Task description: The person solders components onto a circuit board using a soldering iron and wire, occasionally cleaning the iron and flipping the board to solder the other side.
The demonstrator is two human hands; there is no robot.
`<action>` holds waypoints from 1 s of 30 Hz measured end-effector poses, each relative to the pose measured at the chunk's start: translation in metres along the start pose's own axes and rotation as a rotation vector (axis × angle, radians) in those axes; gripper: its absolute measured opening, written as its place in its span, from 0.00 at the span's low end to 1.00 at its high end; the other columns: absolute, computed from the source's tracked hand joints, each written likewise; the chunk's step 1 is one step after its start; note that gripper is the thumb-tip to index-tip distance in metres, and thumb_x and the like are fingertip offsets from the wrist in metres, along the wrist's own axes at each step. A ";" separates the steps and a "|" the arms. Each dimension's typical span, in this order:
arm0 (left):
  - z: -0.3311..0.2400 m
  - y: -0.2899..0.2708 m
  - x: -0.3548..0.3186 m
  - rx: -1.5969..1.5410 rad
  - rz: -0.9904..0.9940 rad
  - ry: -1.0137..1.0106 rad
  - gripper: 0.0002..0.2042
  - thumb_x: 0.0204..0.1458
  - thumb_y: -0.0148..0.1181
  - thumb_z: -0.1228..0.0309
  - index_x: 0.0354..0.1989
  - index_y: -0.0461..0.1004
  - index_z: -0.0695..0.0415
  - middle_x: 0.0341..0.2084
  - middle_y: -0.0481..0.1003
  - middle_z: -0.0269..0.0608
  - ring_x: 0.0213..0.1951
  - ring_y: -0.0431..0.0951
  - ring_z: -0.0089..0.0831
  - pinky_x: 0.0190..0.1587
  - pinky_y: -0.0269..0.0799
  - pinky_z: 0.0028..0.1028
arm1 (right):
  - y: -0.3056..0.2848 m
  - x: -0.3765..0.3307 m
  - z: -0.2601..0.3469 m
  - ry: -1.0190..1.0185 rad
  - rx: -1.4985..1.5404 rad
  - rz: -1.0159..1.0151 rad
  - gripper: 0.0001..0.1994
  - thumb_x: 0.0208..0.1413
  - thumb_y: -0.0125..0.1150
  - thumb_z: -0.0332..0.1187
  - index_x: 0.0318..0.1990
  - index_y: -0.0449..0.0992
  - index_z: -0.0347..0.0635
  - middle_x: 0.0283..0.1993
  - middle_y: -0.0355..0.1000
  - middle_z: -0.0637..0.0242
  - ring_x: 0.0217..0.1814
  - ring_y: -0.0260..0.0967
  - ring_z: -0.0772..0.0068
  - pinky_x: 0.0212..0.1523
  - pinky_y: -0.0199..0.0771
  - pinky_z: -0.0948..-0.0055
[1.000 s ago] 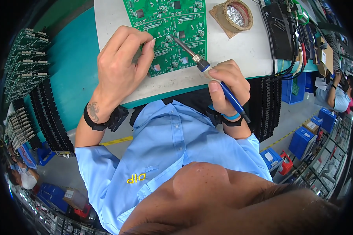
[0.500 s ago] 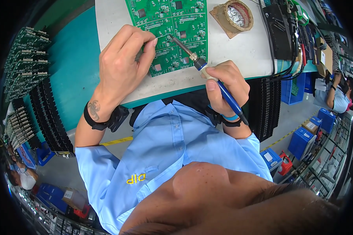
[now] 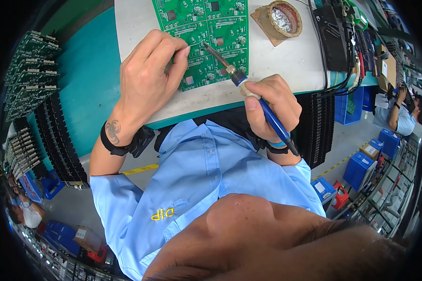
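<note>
A green circuit board panel (image 3: 199, 70) with several repeated sections lies at the table's far middle. My right hand (image 3: 273, 105) grips a soldering iron (image 3: 273, 119) with a blue handle like a pen, and its metal tip meets the panel near the middle. Left of that tip, my left hand (image 3: 147, 77) is closed in a pinch over the panel's left edge. A thin strand of solder wire (image 3: 196, 44) runs from its fingertips toward the iron's tip. Most of the wire is hidden by the hand.
Right of the panel, a round tub (image 3: 280, 21) with shiny metal bits stands on a brown square. Dark cables (image 3: 324, 47) hang over the table's right side. Stacked circuit boards (image 3: 33, 75) stand at the left beside black racks (image 3: 58, 136). A person (image 3: 401, 114) is at far right.
My right hand and the iron's handle have shifted slightly right and down. The panel and my left fingertips have moved a touch to the right. Both grips are unchanged.
</note>
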State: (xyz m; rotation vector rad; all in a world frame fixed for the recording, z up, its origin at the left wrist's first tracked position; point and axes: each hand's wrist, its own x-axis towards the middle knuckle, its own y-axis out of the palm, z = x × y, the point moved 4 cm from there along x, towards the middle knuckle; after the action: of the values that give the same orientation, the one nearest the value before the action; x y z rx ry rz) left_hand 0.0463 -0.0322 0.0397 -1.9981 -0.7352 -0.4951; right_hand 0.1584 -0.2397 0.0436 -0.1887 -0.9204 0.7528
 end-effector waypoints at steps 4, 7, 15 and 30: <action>-0.001 0.000 0.000 0.003 0.006 -0.013 0.05 0.52 0.69 0.80 0.33 0.78 0.59 0.29 0.76 0.36 0.26 0.78 0.30 0.26 0.73 0.28 | -0.009 -0.002 0.002 -0.004 -0.019 -0.016 0.09 0.58 0.64 0.25 0.44 0.80 0.28 0.31 0.80 0.56 0.31 0.77 0.64 0.34 0.75 0.69; 0.000 -0.001 0.000 0.004 0.005 -0.033 0.05 0.52 0.69 0.80 0.34 0.79 0.58 0.29 0.76 0.36 0.26 0.79 0.31 0.26 0.73 0.29 | -0.024 -0.014 -0.014 0.050 -0.037 -0.044 0.12 0.60 0.64 0.26 0.48 0.78 0.29 0.36 0.80 0.53 0.36 0.77 0.66 0.38 0.75 0.70; 0.002 0.000 0.000 0.028 -0.004 -0.024 0.05 0.52 0.69 0.80 0.34 0.79 0.58 0.30 0.76 0.36 0.28 0.79 0.32 0.27 0.75 0.29 | -0.031 -0.038 -0.063 0.307 -0.171 -0.386 0.16 0.63 0.62 0.29 0.56 0.73 0.30 0.53 0.75 0.46 0.47 0.75 0.64 0.46 0.74 0.69; 0.002 -0.002 0.003 0.038 -0.010 -0.013 0.05 0.53 0.70 0.80 0.34 0.79 0.60 0.30 0.77 0.39 0.29 0.80 0.33 0.29 0.76 0.29 | 0.004 -0.015 -0.024 -0.021 0.097 -0.055 0.11 0.62 0.61 0.29 0.48 0.76 0.31 0.31 0.79 0.54 0.34 0.75 0.60 0.37 0.75 0.66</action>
State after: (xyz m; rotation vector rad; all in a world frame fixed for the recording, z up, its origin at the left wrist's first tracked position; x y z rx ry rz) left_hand 0.0477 -0.0289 0.0416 -1.9647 -0.7582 -0.4711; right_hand 0.1693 -0.2432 0.0176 -0.0704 -0.9030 0.7473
